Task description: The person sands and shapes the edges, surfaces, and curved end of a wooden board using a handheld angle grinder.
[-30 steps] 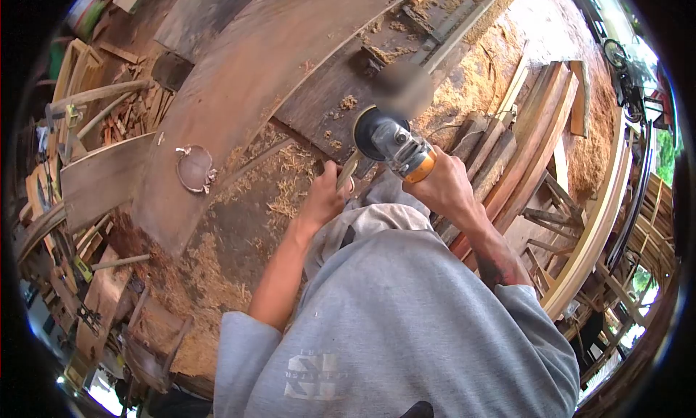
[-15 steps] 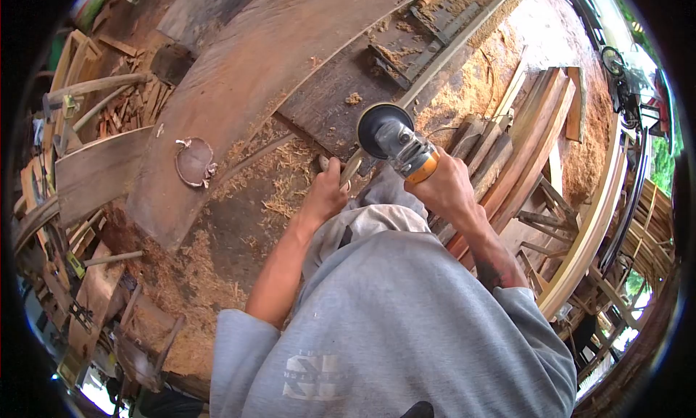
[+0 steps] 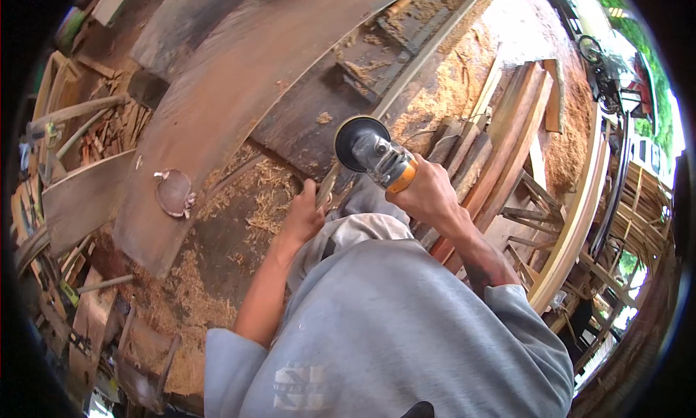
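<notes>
My right hand [image 3: 426,193] is wrapped round the orange rear body of an angle grinder [image 3: 395,168]. The grinder's dark round disc [image 3: 354,144] faces away from me and has a yellowish rim. Close to the disc is a short, narrow piece of wood [image 3: 328,186], which my left hand [image 3: 304,213] grips just in front of my lap. Whether the disc touches the wood I cannot tell. My left fingers are closed, and part of the piece is hidden by them and by my clothing.
A wide wooden plank [image 3: 210,92] runs diagonally on the left, bearing a small brown shallow dish [image 3: 174,193]. Shavings [image 3: 272,208] litter the dark work surface. Long boards [image 3: 507,142] are stacked at right, near sawdust. Scrap wood [image 3: 94,135] is piled at far left.
The view has shifted, so the surroundings appear further left and mostly lower. Both hands keep their grips; the grinder stays beside the wood piece, more of which shows now.
</notes>
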The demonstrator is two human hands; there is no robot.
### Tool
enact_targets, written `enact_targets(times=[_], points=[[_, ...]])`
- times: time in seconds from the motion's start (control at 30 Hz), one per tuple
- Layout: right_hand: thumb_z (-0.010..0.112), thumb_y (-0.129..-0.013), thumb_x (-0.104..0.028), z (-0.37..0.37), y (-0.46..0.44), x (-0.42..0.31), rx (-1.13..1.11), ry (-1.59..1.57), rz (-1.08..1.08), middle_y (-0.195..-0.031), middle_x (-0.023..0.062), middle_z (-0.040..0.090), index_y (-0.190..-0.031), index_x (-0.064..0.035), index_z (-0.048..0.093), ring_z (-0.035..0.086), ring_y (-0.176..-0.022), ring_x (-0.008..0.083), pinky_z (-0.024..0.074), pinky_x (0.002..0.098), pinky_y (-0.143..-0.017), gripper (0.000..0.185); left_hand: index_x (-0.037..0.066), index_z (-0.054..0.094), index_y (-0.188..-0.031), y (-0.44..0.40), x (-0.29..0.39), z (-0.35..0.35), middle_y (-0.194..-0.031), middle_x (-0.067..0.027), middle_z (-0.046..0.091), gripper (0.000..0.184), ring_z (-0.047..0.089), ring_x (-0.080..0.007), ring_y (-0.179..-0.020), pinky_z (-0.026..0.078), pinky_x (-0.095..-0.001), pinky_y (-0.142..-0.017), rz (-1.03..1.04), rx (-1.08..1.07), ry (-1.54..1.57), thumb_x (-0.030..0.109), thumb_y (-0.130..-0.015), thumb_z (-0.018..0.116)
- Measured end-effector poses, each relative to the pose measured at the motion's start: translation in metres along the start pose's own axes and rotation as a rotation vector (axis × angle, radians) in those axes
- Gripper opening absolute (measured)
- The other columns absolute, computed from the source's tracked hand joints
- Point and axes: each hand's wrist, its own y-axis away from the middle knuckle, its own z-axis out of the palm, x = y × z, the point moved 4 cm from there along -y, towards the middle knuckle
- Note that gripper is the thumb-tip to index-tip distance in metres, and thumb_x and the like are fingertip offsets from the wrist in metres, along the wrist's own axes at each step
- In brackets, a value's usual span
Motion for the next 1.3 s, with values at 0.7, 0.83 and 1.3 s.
enact_targets(times=[0.7,0.83,1.3], points=[[0.081,-0.070,-0.027,-0.131,-0.096,0.050,0.151,-0.007,0.041,-0.078,0.0233,0.073,-0.100,0.0021,0.073,0.075,-0.077,0.0368,0.0581,0.0446,-0.075,0.042,-0.001,0.048,-0.122,0.004,0.017,-0.011,-0.100,-0.0369,0.067,0.034,0.061,-0.0593,-0.100,0.048,-0.0607,-0.080,0.007,0.000,-0.079,0.009,-0.093,0.065],[0.082,-0.069,-0.028,-0.145,-0.117,0.065,0.159,0.032,0.083,-0.078,0.0232,0.073,-0.095,0.0037,0.074,0.075,-0.076,0.0353,0.0582,0.0441,-0.074,0.042,-0.002,0.048,-0.121,0.003,0.020,-0.011,-0.101,-0.0360,0.067,0.033,0.061,-0.0590,-0.100,0.050,-0.0594,-0.080,-0.064,-0.038,-0.061,0.010,-0.094,0.063],[0.082,-0.070,-0.023,-0.206,-0.160,0.079,0.170,-0.059,0.142,-0.072,0.0118,0.069,-0.099,0.0026,0.072,0.067,-0.062,0.0218,0.0551,0.0393,-0.060,0.040,-0.002,0.050,-0.122,0.007,0.003,-0.001,-0.100,-0.0357,0.065,0.031,0.063,-0.0572,-0.098,0.050,-0.0591,-0.078,-0.017,-0.001,-0.075,0.002,-0.092,0.057]])
